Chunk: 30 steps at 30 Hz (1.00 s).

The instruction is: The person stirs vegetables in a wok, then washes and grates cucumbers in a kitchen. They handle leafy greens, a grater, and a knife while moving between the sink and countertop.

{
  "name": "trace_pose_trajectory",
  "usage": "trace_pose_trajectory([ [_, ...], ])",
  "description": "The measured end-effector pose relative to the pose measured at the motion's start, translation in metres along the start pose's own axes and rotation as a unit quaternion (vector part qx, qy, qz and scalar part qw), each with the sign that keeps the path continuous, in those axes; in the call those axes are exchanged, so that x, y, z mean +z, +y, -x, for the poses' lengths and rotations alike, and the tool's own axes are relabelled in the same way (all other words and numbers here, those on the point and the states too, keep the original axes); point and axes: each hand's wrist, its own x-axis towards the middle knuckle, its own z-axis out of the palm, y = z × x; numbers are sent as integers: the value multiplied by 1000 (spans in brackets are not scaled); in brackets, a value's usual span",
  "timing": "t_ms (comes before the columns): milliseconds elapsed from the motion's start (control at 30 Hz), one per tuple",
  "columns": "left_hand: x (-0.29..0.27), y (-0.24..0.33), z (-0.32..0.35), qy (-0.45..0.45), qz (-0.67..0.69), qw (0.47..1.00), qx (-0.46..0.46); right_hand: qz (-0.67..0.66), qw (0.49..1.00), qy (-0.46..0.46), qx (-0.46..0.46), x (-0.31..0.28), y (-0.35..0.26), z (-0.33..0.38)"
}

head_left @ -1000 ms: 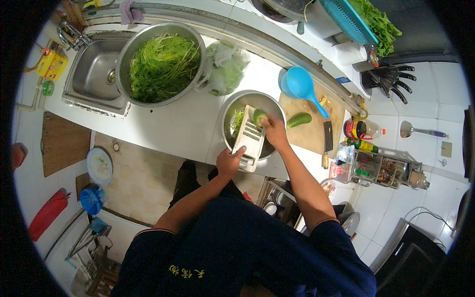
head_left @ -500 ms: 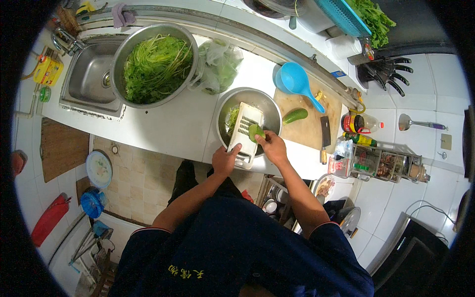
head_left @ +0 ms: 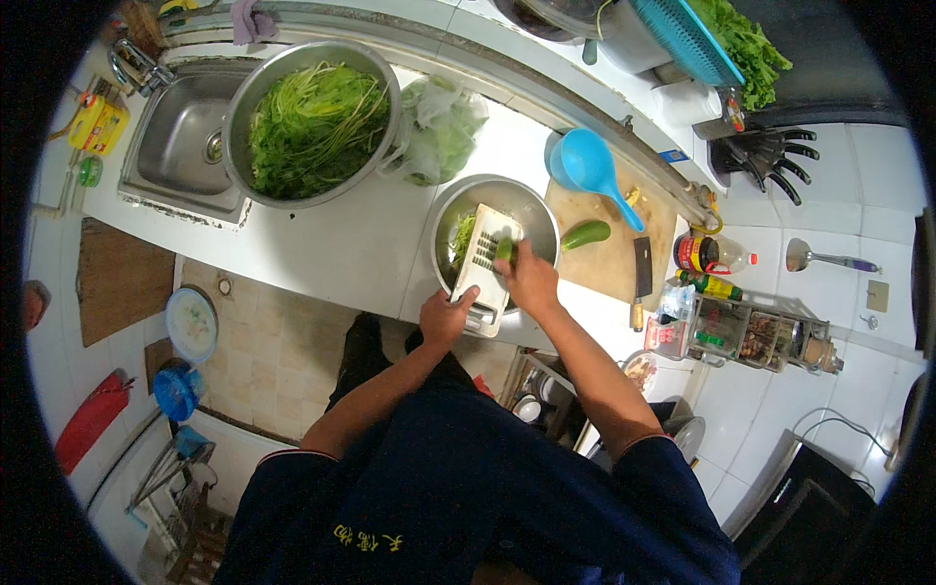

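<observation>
My left hand (head_left: 447, 317) is closed round the handle end of a white grater (head_left: 492, 227). The grater leans at a slant across a steel bowl (head_left: 544, 219). A short green piece of cucumber (head_left: 505, 248) is gripped in my right hand (head_left: 532, 279), against the grater's slotted face. My fingers partly hide the piece. Green shreds (head_left: 462, 237) lie in the bowl, to the left of the grater. Beside the bowl, another green length of cucumber (head_left: 586, 234) rests on the cutting board (head_left: 595, 269).
A cleaver (head_left: 642, 268) and a blue ladle-shaped scoop (head_left: 586, 161) lie on the board. To the left stand a large basin (head_left: 234, 146) of leafy greens, a plastic bag (head_left: 444, 127) of greens and a sink (head_left: 175, 132). Bottles (head_left: 704, 255) and a spice rack (head_left: 751, 331) are at the right.
My right hand has turned and moved slightly, bringing the cucumber piece flatter against the grater. My left hand keeps its hold. The whole view has shifted a little.
</observation>
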Motion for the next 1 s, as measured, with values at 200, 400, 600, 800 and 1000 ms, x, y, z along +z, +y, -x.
trace_pose_trajectory([
  [200, -3, -5, -1, 11, -20, 999, 33, -15, 997, -8, 78, 9, 18, -73],
  [400, -3, 15, 7, 2, -4, 1000, 12, -233, 969, -47, 65, 10, 37, 13],
  [600, -1, 8, 4, 9, -12, 999, 29, -169, 983, 0, 66, 6, 24, 13],
  [800, -4, -1, 2, 7, -8, 998, 62, -69, 993, 81, 57, 31, 72, -10],
  [1000, 1, -9, -1, 15, -9, 998, 59, -75, 994, 67, 54, -13, 26, 13],
])
